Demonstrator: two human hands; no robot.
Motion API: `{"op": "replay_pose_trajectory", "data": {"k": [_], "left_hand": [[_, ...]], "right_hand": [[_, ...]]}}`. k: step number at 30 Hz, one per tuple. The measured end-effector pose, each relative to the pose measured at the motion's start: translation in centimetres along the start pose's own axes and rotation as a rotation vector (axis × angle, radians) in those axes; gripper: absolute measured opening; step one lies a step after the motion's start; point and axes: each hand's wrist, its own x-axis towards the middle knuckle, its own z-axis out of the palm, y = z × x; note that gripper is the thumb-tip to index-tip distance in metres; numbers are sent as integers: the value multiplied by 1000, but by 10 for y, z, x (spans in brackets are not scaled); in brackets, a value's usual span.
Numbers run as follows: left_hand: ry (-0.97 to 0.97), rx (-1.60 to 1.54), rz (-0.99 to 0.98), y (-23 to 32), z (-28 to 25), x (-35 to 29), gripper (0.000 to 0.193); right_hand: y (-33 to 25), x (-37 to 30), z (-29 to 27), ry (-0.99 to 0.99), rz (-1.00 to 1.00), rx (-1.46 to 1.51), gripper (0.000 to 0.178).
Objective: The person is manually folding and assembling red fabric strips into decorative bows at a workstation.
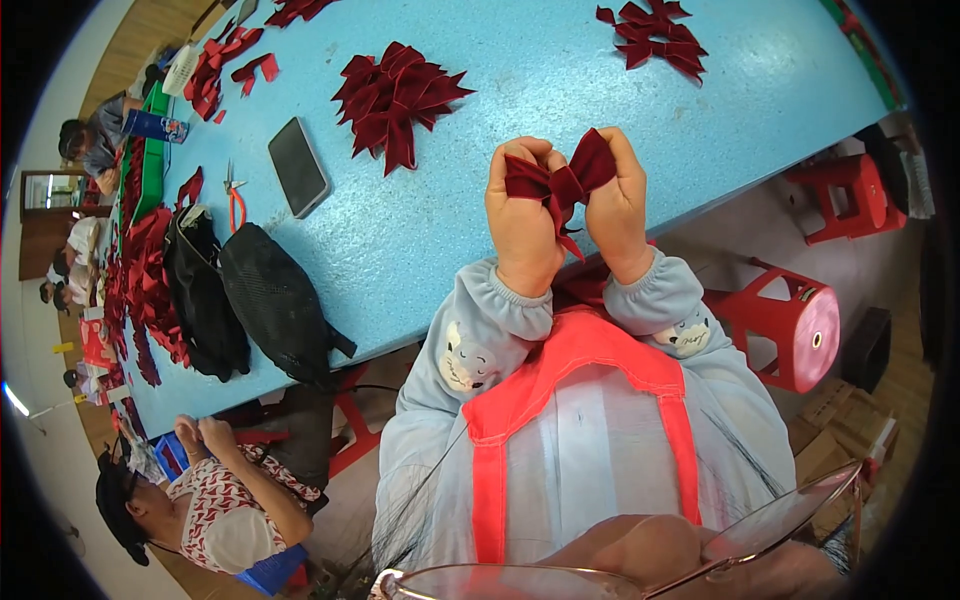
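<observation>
Basically, dark-red velvet bow [567, 186] sits between both hands, near the blue table [400, 235]'s edge. Left hand [524, 228] grasps the left loop, right hand [617, 218] the right one; grip equally near on each side. Long axis runs left to right, right end tipped up in view, tails hanging toward the body. Bow pile [398, 100] lies forward-left, nearer the left hand.

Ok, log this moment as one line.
left hand: holds dark red bow | right hand: holds same bow | ribbon pile, phone: on blue table
</observation>
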Motion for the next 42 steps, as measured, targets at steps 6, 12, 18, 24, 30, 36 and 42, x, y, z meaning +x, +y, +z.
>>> {"op": "replay_pose_trajectory", "data": {"k": [6, 12, 18, 24, 30, 36, 42], "left_hand": [[32, -1, -52, 2, -1, -1, 10], [80, 37, -48, 0, -4, 4, 13], [49, 47, -44, 6, -7, 3, 10], [36, 88, -113, 10, -6, 1, 10], [-15, 99, -161, 10, -13, 1, 11], [58, 104, -102, 7, -7, 3, 11], [74, 83, -97, 10, -11, 3, 8]], "right_hand": [[7, 0, 4, 4, 133, 142, 9], [2, -3, 9, 32, 286, 304, 9], [-9, 0, 4, -46, 183, 159, 13], [3, -1, -7, -134, 102, 137, 11], [4, -3, -9, -220, 180, 182, 12], [0, 0, -2, -140, 225, 247, 12], [3, -2, 6, -62, 386, 470, 11]]}}
